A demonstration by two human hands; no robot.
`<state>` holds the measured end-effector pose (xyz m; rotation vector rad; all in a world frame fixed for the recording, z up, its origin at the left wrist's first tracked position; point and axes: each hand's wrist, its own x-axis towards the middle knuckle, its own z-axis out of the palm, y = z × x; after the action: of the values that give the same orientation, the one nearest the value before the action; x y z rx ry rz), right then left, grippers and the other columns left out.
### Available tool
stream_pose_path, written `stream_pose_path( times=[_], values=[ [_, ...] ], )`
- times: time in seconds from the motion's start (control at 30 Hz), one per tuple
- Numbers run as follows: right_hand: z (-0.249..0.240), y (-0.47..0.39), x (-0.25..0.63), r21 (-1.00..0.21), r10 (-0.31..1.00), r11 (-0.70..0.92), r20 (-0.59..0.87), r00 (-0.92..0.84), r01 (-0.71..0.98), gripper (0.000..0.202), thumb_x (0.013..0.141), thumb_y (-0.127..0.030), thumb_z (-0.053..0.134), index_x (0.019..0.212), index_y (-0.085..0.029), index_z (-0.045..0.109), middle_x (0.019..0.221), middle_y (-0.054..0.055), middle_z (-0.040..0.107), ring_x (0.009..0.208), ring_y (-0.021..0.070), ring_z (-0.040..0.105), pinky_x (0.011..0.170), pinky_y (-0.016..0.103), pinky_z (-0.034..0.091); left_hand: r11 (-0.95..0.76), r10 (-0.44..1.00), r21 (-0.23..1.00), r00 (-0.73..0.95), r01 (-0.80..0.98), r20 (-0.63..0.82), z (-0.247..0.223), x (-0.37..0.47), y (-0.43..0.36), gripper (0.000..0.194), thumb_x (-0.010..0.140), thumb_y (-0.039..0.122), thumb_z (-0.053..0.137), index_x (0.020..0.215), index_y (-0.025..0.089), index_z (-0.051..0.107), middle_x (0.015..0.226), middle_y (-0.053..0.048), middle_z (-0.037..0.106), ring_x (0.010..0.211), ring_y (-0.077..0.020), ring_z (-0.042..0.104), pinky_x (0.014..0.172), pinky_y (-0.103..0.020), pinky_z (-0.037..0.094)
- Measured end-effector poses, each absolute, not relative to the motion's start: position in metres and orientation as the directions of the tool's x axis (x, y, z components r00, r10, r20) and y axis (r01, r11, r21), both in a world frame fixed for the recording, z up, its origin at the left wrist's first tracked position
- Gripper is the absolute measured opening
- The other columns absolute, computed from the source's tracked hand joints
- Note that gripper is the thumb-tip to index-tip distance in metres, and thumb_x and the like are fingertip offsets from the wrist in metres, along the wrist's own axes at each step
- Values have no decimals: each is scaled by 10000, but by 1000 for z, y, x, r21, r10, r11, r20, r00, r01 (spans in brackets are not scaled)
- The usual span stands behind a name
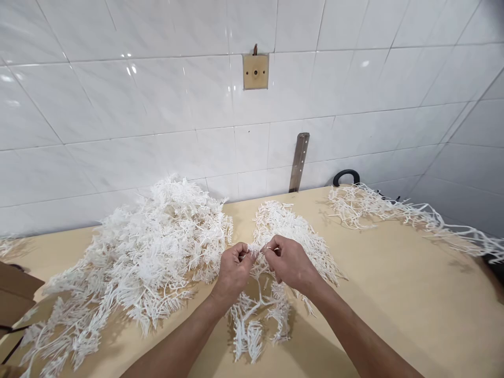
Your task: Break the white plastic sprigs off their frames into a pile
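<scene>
My left hand (236, 270) pinches the tip of a white plastic branch sprig (258, 302) between thumb and fingers. Right beside it, my right hand (289, 262) is closed at the same tip, its fingertips pressed together on a thin white piece. The sprig's forked stems and feathery ends hang down between my wrists, over the table. Behind my hands lies a smaller pile of white sprigs (291, 226). To the left a large heap of feathery white sprigs (157, 252) spreads across the table.
Thin bare white stems (394, 210) lie along the right side of the tan table (394, 294). A black handle (346, 176) and an upright metal strip (300, 163) stand by the tiled wall. A cardboard box (18, 294) is at the left edge.
</scene>
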<state>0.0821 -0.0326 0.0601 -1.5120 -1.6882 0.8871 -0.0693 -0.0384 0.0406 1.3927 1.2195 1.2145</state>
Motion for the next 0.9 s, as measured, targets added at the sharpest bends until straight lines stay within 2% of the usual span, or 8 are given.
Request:
stream_pose_path(
  times=[0.1,0.27,0.4,0.57,0.63,0.77,0.83,0.9],
  values=[
    [59,-30,86,-904,990,13,-49,-133,428,97,774,-242,537,688,-208,508,567,-48,535,399,101,508,394,213,410,18,1000,1000,14,8,-18,42,-69,-38,294,726,385,697,639,175,510,600,47,424,563,-93,356,539,-228,307],
    [50,-27,87,-881,986,70,-10,-167,469,152,783,-310,568,693,-191,596,594,-32,570,425,98,529,412,206,417,132,990,986,-32,-98,-135,45,-66,-38,338,663,419,768,621,166,547,588,38,470,565,-93,398,569,-233,347],
    [42,-27,83,-874,989,91,23,-147,478,165,782,-309,560,666,-193,577,581,-36,559,425,90,508,415,201,401,193,980,966,-7,-175,-197,40,-65,-36,372,657,431,773,618,170,511,518,64,408,479,-62,320,485,-212,267],
    [33,-27,77,-933,982,10,-58,-177,360,127,810,-283,481,711,-210,513,546,-40,540,388,111,495,396,228,405,289,957,891,112,-351,-266,34,-65,-32,390,578,385,818,659,166,506,496,86,360,426,-32,226,429,-212,120],
    [32,-26,78,-913,992,59,8,-127,404,97,802,-253,474,717,-214,501,550,-31,543,414,120,492,414,236,401,289,956,878,153,-381,-249,37,-65,-34,395,570,372,830,670,161,511,507,88,359,429,-27,216,432,-215,109],
    [40,-22,88,-714,935,245,353,35,656,105,752,-186,509,657,-216,474,619,9,569,552,147,523,521,262,412,233,953,909,267,-346,-143,47,-64,-40,374,629,356,823,671,156,511,546,77,389,448,-25,235,445,-221,136],
    [46,-21,97,-698,926,243,374,53,673,87,776,-205,518,690,-212,507,643,10,596,554,144,544,539,264,424,259,939,912,302,-317,-162,47,-64,-40,356,644,350,806,658,154,509,534,79,380,437,-24,220,440,-226,122],
    [50,-20,105,-734,946,204,317,61,648,74,811,-255,532,753,-210,543,651,1,617,520,134,561,514,254,429,305,932,899,291,-314,-214,42,-65,-37,341,636,318,789,632,160,487,513,84,357,422,-23,207,435,-229,102]
  ],
)
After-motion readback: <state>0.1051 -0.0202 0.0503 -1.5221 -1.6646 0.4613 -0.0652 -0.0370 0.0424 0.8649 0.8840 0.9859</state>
